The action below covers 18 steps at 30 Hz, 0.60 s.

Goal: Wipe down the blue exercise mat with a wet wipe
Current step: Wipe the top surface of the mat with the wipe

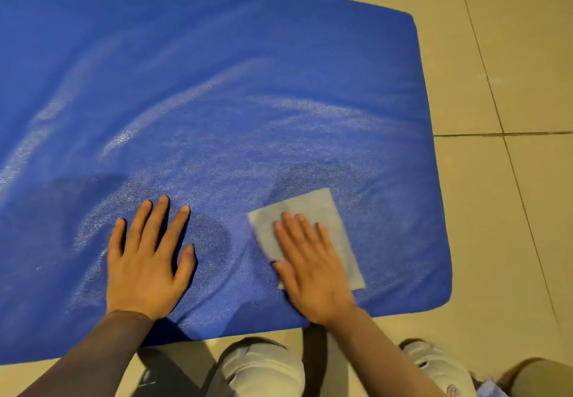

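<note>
Blue foam exercise mat [217, 86] lies flat on a floor of beige tiles [511, 71] with dark grout lines. Its right end, with two rounded corners, is in view; the mat runs out of frame at the left. Surface is pebbled, with pale curved streaks that shine across the middle and toward the near edge.

Pale grey rectangular wet wipe [313, 213] lies spread flat on the mat, near the near edge and toward the right end, turned at a slant to the mat's edges.

Right hand [310, 269]: palm down on the wipe, fingers straight and close together, pressing it flat to the mat. No curl, no pinch. Heel of the hand sits near the mat's near edge.

Left hand [145, 266]: palm down on bare mat to the left of the wipe, fingers straight and spread, holding nothing. The hands are apart, with bare mat between them.

Both forearms wear dark close-fitting sleeves [86, 356]. Below the near edge, on the tiles: light-coloured trouser knee [263, 368] and a whitish shoe [434, 362].

No brand, label or legible writing on mat or wipe.
</note>
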Tool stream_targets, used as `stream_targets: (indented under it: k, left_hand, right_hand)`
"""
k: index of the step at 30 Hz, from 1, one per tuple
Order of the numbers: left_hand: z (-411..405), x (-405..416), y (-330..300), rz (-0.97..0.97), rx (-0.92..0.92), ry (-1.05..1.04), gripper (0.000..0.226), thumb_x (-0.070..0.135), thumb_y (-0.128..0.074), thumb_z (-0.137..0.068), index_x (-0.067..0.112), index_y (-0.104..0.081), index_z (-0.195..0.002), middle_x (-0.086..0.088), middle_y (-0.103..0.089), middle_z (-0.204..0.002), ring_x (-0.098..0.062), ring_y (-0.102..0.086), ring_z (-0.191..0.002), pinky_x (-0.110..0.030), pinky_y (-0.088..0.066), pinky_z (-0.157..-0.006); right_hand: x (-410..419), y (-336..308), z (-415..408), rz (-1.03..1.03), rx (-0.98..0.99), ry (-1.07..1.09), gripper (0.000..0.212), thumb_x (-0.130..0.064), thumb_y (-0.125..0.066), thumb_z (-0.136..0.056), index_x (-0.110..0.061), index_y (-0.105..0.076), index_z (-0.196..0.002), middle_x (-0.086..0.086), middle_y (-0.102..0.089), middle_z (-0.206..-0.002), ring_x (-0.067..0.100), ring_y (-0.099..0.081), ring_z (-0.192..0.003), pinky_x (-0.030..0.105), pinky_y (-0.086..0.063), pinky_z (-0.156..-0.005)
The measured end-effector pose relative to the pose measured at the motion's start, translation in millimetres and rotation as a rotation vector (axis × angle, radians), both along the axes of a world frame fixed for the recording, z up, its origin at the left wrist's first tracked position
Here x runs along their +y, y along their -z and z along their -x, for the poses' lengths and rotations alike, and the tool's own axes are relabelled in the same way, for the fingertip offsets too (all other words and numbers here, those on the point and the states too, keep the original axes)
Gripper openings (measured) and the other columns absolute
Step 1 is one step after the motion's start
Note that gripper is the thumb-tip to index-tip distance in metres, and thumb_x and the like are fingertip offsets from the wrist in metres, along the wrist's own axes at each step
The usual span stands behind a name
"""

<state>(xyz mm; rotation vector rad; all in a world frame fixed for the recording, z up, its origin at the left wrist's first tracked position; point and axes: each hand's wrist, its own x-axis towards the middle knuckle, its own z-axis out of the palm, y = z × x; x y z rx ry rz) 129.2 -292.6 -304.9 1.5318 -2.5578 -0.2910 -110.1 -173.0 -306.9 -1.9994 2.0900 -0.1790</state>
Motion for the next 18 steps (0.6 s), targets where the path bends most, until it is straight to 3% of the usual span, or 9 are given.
stream_targets:
  k: [3,6,8,10,13,16,18]
  left_hand:
    - [0.9,-0.8,-1.0,0.002,-0.001,-0.001,0.060,0.044,-0.032,-0.094,0.012,-0.052,-0.142,-0.018,-0.043,-0.150,-0.037,-0.033,-0.142,-0.054,-0.014,-0.117]
    - [2.5,-1.5,-2.0,0.000,-0.005,-0.001,0.060,0.043,-0.033,-0.094,0.012,-0.053,-0.141,-0.019,-0.043,-0.150,-0.039,-0.034,-0.141,-0.055,-0.016,-0.116]
    - [3.1,-1.6,-2.0,-0.007,-0.010,-0.004,0.060,0.043,-0.033,-0.094,0.011,-0.054,-0.140,-0.019,-0.044,-0.149,-0.039,-0.035,-0.141,-0.055,-0.016,-0.116]
    - [2.5,-1.2,-1.8,-0.009,-0.010,-0.004,0.061,0.043,-0.033,-0.093,0.011,-0.054,-0.140,-0.020,-0.044,-0.149,-0.040,-0.036,-0.140,-0.056,-0.017,-0.115]
    - [3.4,-2.1,-2.4,-0.009,-0.003,0.000,0.061,0.043,-0.034,-0.092,0.010,-0.055,-0.139,-0.021,-0.045,-0.148,-0.041,-0.037,-0.139,-0.058,-0.017,-0.114]
    - [4.9,-0.4,-2.5,-0.011,-0.003,-0.003,0.060,0.042,-0.035,-0.092,0.011,-0.055,-0.140,-0.019,-0.045,-0.149,-0.039,-0.037,-0.140,-0.058,-0.017,-0.115]
    - [3.9,1.0,-1.1,0.002,-0.007,0.006,0.059,0.042,-0.036,-0.092,0.012,-0.054,-0.140,-0.018,-0.045,-0.149,-0.038,-0.036,-0.140,-0.058,-0.019,-0.114]
  right_hand:
    - [21.5,6.0,73.1,-0.010,0.058,0.425,0.059,-0.043,-0.019,-0.104,-0.007,-0.030,-0.149,0.011,-0.028,-0.155,0.031,-0.028,-0.144,0.042,-0.013,-0.117]
    - [47.6,-1.3,124.0,-0.081,0.038,0.850,0.071,-0.043,-0.012,-0.097,0.002,-0.030,-0.148,0.022,-0.027,-0.156,0.042,-0.027,-0.143,0.050,-0.017,-0.115]
    - [44.2,-3.3,120.1,-0.106,0.007,1.053,0.079,-0.047,-0.007,-0.092,0.003,-0.028,-0.149,0.023,-0.025,-0.157,0.043,-0.024,-0.144,0.052,-0.016,-0.114]
    - [28.2,-1.3,88.8,-0.093,0.013,1.112,0.077,-0.044,-0.010,-0.092,0.005,-0.030,-0.148,0.027,-0.028,-0.154,0.048,-0.029,-0.141,0.059,-0.020,-0.111]
    - [-0.7,1.7,28.9,-0.076,-0.016,0.901,0.066,-0.042,-0.012,-0.098,-0.003,-0.023,-0.151,0.019,-0.022,-0.158,0.040,-0.021,-0.146,0.051,-0.008,-0.116]
    - [-36.0,-4.9,-22.0,-0.023,-0.117,0.427,0.063,-0.044,-0.004,-0.104,-0.010,-0.025,-0.153,0.008,-0.014,-0.161,0.026,-0.007,-0.149,0.039,0.007,-0.119]
    - [-64.5,-6.8,-42.0,-0.017,-0.192,0.052,0.061,-0.044,-0.008,-0.104,-0.014,-0.030,-0.153,0.005,-0.018,-0.162,0.024,-0.008,-0.151,0.041,0.004,-0.122]
